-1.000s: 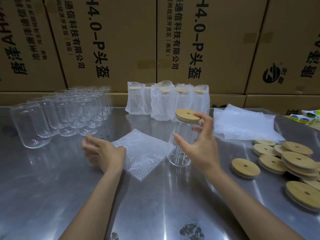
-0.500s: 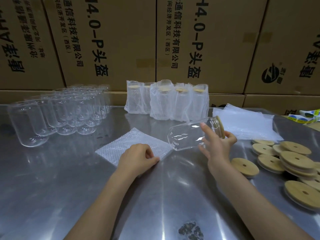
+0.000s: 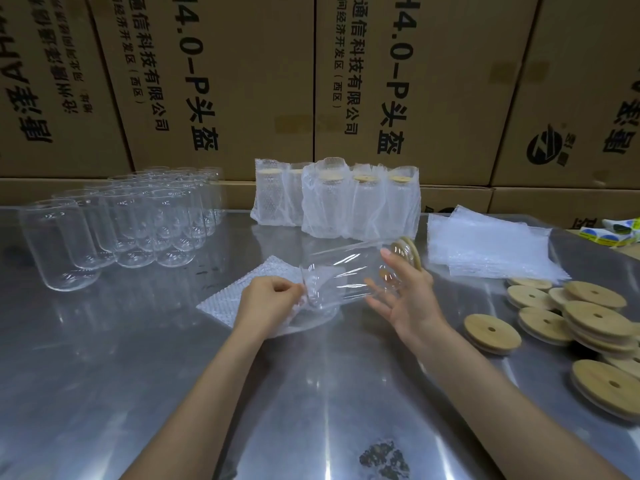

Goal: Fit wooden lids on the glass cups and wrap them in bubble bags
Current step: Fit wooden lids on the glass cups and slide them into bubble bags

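Head view: at frame centre the right hand [image 3: 405,299] holds the lidded glass cup [image 3: 349,275] on its side, fingers spread around the body, wooden lid [image 3: 410,252] toward the right. The left hand [image 3: 266,301] pinches the mouth of the bubble bag [image 3: 249,292] lying on the surface [image 3: 138,375]. Judgement: the left grip should hold the mouth open while the cup base enters squarely, without dislodging the lid.

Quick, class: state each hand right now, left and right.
Left hand: pinching the bubble bag mouth.
Right hand: holding the lidded glass cup on its side.
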A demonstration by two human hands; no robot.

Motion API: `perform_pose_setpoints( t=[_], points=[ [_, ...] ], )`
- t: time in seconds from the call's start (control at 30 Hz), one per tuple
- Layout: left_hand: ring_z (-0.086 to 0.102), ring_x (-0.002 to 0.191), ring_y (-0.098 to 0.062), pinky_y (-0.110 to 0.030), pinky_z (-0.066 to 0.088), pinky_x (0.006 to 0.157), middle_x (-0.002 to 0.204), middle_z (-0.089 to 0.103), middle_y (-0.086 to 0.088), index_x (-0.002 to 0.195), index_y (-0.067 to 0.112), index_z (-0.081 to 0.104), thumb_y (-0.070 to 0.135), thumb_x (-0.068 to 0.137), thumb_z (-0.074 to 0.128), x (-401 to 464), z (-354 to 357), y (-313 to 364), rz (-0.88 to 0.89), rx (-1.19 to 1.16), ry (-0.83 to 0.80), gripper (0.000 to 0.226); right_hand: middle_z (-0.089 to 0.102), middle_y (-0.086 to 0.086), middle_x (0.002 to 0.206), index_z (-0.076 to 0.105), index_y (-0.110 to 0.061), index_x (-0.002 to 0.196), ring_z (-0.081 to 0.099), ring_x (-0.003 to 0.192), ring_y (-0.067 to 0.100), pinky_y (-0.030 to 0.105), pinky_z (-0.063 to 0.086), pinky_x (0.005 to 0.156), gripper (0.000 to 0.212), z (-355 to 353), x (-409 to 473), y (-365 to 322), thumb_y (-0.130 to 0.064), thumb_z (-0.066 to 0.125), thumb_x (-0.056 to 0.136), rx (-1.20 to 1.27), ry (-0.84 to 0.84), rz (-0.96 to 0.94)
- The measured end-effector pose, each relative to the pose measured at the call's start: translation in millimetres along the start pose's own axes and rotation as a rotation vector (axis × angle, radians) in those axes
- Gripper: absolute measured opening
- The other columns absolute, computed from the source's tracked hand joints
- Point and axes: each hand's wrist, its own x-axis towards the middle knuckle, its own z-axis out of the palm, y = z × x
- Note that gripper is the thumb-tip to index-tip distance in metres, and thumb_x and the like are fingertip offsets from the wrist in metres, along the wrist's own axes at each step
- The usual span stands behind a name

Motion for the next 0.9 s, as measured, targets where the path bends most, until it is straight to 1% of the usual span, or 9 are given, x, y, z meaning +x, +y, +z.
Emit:
perform_pose_setpoints(
  t=[0.1,0.2,0.33,0.4,0.5,0.7,0.8,0.87,0.9],
  points=[
    [0.052,0.05,-0.015,-0.016,0.039,0.048,0.051,0.06,0.009,0.058,0.015,0.066,0.014,0.086,0.064,0,-2,4,0.016,-0.224,0.103,0.028,0.057,0.006,0.122,0.036,-0.02,0.126,0.068,0.097,0.023,0.035,0.056,0.066,0.065,-1,1,5,-0.023,0.078,0.076,-0.014,0.001,0.001],
    [0.055,0.056,-0.013,-0.024,0.044,0.06,0.062,0.065,0.006,0.065,0.018,0.067,0.021,0.087,0.066,-3,1,9,0.149,-0.184,0.184,0.022,0.055,0.002,0.124,0.039,-0.029,0.118,0.065,0.106,0.025,0.038,0.055,0.072,0.059,-1,0,7,-0.022,0.078,0.075,-0.025,-0.017,-0.017],
    [0.055,0.055,0.001,-0.009,0.04,0.057,0.062,0.064,0.015,0.069,0.03,0.067,0.029,0.085,0.069,-12,5,16,0.336,-0.176,0.286,0.017,0.057,-0.005,0.129,0.052,-0.032,0.126,0.056,0.119,0.022,0.038,0.054,0.074,0.066,-2,-3,5,-0.029,0.081,0.067,-0.023,-0.035,-0.06],
    [0.055,0.053,0.0,-0.009,0.04,0.056,0.063,0.064,0.016,0.069,0.032,0.067,0.03,0.084,0.071,-16,9,19,0.429,-0.148,0.292,0.016,0.056,-0.007,0.128,0.055,-0.035,0.119,0.053,0.12,0.018,0.036,0.054,0.074,0.057,-2,-3,6,-0.03,0.082,0.069,-0.024,-0.008,-0.075],
    [0.056,0.055,0.0,-0.011,0.041,0.056,0.061,0.062,0.018,0.072,0.027,0.069,0.027,0.083,0.073,-24,17,25,0.593,-0.065,0.285,0.012,0.058,-0.008,0.121,0.054,-0.037,0.109,0.055,0.114,0.013,0.032,0.05,0.079,0.048,1,-5,11,-0.032,0.082,0.071,-0.036,0.034,-0.084],
    [0.054,0.054,-0.005,-0.03,0.049,0.053,0.069,0.065,0.011,0.08,0.019,0.072,0.031,0.084,0.068,-38,25,34,0.835,0.064,0.311,0.013,0.064,0.0,0.117,0.055,-0.019,0.126,0.063,0.102,0.016,0.028,0.051,0.08,0.062,7,-8,18,-0.035,0.081,0.071,-0.122,-0.013,-0.04],
    [0.054,0.054,-0.009,-0.032,0.048,0.051,0.07,0.065,0.011,0.082,0.02,0.072,0.031,0.086,0.066,-43,25,38,0.889,0.097,0.303,0.012,0.066,0.004,0.103,0.068,-0.011,0.112,0.067,0.089,0.017,0.024,0.051,0.074,0.04,10,-9,20,-0.033,0.073,0.079,-0.13,-0.125,0.046],
    [0.053,0.056,-0.005,-0.031,0.048,0.051,0.071,0.066,0.012,0.084,0.019,0.072,0.029,0.087,0.067,-44,25,40,0.912,0.082,0.286,0.012,0.067,-0.001,0.093,0.074,-0.019,0.092,0.066,0.081,0.013,0.022,0.049,0.068,0.018,12,-10,21,-0.033,0.069,0.081,-0.105,-0.192,0.082],
    [0.052,0.058,-0.003,-0.029,0.048,0.052,0.072,0.066,0.012,0.086,0.019,0.072,0.03,0.088,0.066,-45,25,40,0.922,0.074,0.274,0.013,0.07,-0.001,0.094,0.074,-0.02,0.092,0.067,0.082,0.013,0.024,0.05,0.071,0.017,12,-10,20,-0.032,0.067,0.082,-0.088,-0.21,0.091]
  ],
)
